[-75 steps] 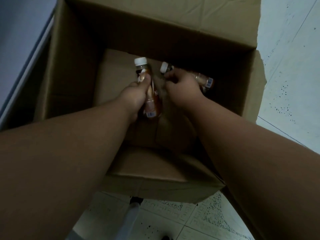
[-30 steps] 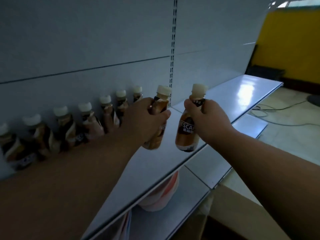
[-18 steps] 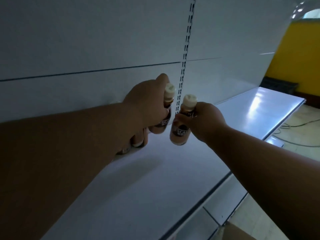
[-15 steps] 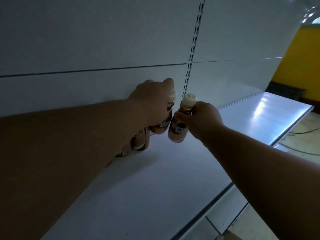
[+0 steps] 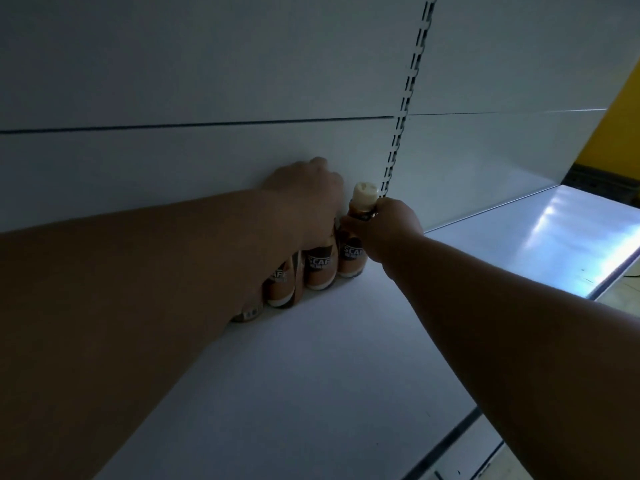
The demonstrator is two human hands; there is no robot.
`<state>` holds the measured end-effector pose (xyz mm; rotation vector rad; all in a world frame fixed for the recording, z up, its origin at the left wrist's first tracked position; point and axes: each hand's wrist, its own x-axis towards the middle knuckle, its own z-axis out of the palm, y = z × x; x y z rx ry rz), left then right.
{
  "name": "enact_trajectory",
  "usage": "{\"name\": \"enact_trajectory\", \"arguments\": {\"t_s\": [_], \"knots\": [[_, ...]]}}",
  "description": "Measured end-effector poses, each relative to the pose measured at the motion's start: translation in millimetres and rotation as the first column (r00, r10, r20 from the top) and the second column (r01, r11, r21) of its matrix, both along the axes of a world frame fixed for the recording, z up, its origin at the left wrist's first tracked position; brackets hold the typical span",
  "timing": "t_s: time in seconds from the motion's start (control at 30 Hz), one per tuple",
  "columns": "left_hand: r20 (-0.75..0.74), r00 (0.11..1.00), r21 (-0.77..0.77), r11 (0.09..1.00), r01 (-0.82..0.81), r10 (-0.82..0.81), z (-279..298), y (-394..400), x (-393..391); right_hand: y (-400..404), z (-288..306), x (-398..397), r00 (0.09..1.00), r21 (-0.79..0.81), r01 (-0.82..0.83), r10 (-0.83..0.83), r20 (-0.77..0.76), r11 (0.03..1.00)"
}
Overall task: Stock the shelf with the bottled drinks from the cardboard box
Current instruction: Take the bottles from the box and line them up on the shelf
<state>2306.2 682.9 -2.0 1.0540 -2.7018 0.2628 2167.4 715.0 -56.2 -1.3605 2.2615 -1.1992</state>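
Observation:
Two brown coffee bottles stand upright on the white shelf point(image 5: 311, 375) against its back panel. My left hand point(image 5: 308, 199) wraps over the top of the left bottle point(image 5: 320, 268), hiding its cap. My right hand point(image 5: 388, 226) grips the neck of the right bottle point(image 5: 351, 258), whose cream cap shows above my fingers. Both bottles rest on the shelf at the right end of a row of like bottles point(image 5: 278, 285), mostly hidden behind my left forearm. The cardboard box is out of view.
A slotted upright point(image 5: 403, 98) runs down the back panel just right of the bottles. Past it a second shelf board point(image 5: 536, 244) stretches right. A lower shelf edge point(image 5: 460, 441) shows at the bottom right, a yellow wall point(image 5: 623, 116) at the far right.
I lifted two bottles out of the cardboard box and carried them to the shelf. Over the last half second both went down and back, and now stand at the row's right end.

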Motion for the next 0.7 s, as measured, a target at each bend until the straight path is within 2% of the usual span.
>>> {"name": "enact_trajectory", "arguments": {"t_s": [0.23,0.43,0.57,0.7], "knots": [[-0.012,1.000,-0.097,0.995,0.014,-0.015,-9,-1,1,6,1,-10,1.000,0.088,0.014,-0.013,-0.006,0.996],[-0.039,0.999,-0.111,0.994,0.019,-0.023,10,11,22,50,36,14,0.957,0.091,-0.034,0.058,-0.283,0.995],[-0.104,0.994,-0.073,0.997,-0.026,0.018,35,43,70,89,74,47,0.909,0.071,-0.143,0.159,-0.385,0.987],[-0.114,0.991,-0.059,0.995,-0.075,0.068,41,87,136,117,107,98,0.875,0.043,-0.244,0.239,-0.422,0.969]]}}
